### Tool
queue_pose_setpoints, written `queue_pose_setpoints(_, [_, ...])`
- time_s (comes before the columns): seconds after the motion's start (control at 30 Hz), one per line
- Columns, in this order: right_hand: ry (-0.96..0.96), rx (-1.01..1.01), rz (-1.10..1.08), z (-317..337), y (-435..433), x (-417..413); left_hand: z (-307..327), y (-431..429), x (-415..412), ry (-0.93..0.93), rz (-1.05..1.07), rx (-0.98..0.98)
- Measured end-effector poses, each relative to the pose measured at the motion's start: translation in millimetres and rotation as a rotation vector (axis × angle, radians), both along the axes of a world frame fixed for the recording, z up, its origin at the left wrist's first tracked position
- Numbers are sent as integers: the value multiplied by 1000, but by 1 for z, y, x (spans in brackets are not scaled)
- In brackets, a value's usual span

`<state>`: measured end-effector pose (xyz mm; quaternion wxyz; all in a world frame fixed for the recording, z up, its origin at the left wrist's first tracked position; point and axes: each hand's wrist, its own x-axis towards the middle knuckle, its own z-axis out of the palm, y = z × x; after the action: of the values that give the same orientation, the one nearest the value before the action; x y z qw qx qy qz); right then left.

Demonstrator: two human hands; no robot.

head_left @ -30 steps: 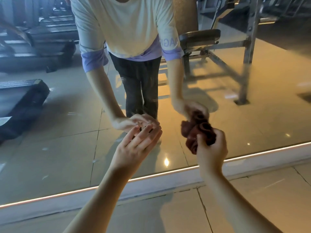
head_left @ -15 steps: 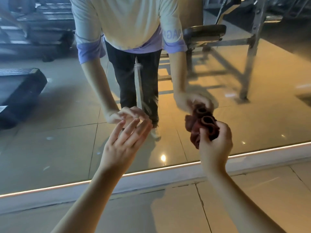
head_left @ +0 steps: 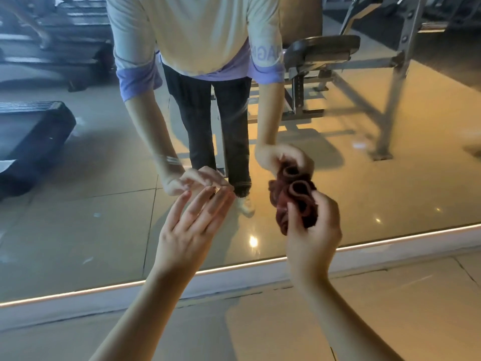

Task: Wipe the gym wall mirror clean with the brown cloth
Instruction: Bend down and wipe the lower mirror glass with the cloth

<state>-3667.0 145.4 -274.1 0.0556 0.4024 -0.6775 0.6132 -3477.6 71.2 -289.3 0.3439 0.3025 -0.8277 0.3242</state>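
Head view: brown cloth (head_left: 294, 201) bunched, gripped by curled fingers of right hand (head_left: 312, 230), up against lower part of mirror (head_left: 78, 217), meeting own reflection. Left hand (head_left: 187, 230) flat, fingers straight, slightly spread, fingertips on glass just left of cloth.

My cloth (head_left: 294, 204): dark reddish-brown, plain; my shirt (head_left: 203, 29), seen in the mirror (head_left: 78, 230): pale cream, with lilac sleeve cuffs (head_left: 135, 79) and lilac hem; my trousers (head_left: 231, 121): black; floor tiles (head_left: 260, 329): glossy beige, thin dark grout lines; skirting (head_left: 234, 279): white, topped by a warm glowing strip (head_left: 390, 240); treadmill (head_left: 31, 131): black; bench pad (head_left: 320, 48): black, on a grey frame (head_left: 400, 74).
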Motion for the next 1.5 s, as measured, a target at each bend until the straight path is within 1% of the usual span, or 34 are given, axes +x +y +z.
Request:
queue_pose_setpoints(0.1, [266,46,213,-10,-2,13,-5,6,2,71,12,50])
queue_pose_setpoints(0.13, [300,73,247,-10,-3,14,-8,10,2,117,23,89])
queue_pose_setpoints(0.17, [291,95,260,-10,-3,14,-9,16,0,165,38,144])
queue_pose_setpoints(0.23, [235,101,281,-5,-2,15,-9,28,-6,245,10,284])
queue_pose_setpoints(0.3, [176,86,357,2,0,18,-7,37,-16,259,-75,406])
queue_pose_setpoints(0.37, [72,88,438,8,1,20,-5,41,-30,283,-107,492])
queue_pose_setpoints(0.47, [-126,155,529,14,6,19,-1,46,-49,490,-124,625])
queue_pose_setpoints(0.57, [-322,254,636,25,12,13,3,49,-60,655,-101,696])
queue_pose_setpoints(0.63, [-378,297,697,31,15,7,3,49,-64,718,-76,718])
queue_pose_setpoints(0.67, [-346,320,721,33,16,4,3,49,-66,762,-62,736])
queue_pose_setpoints(0.73, [-188,345,755,37,17,-2,3,51,-66,875,3,784])
queue_pose_setpoints(0.8, [86,299,734,44,14,-9,2,55,-63,966,85,774])
queue_pose_setpoints(0.9, [544,123,631,59,5,-24,-5,63,-52,1009,171,595])
queue_pose_setpoints(1.0, [884,-24,504,76,-11,-34,-13,62,-50,1075,223,513])
queue_pose_setpoints(1.1, [1224,-110,502,84,-35,-35,-17,58,-66,998,190,451])
queue_pose_setpoints(1.17, [1423,-185,519,87,-50,-36,-24,58,-77,957,193,454])
queue_pose_setpoints(1.23, [1562,-254,514,94,-63,-37,-35,62,-84,925,236,470])
queue_pose_setpoints(1.27, [1603,-288,516,97,-70,-38,-39,64,-87,906,256,474])
queue_pose_setpoints(1.33, [1626,-317,586,104,-81,-40,-42,64,-92,901,306,476])
queue_pose_setpoints(1.37, [1664,-333,603,107,-86,-42,-40,61,-94,928,328,470])
queue_pose_setpoints(1.43, [1813,-405,509,110,-92,-45,-35,53,-99,1020,355,441])
queue_pose_setpoints(1.5, [1852,-449,456,109,-94,-46,-33,46,-105,1079,390,404])
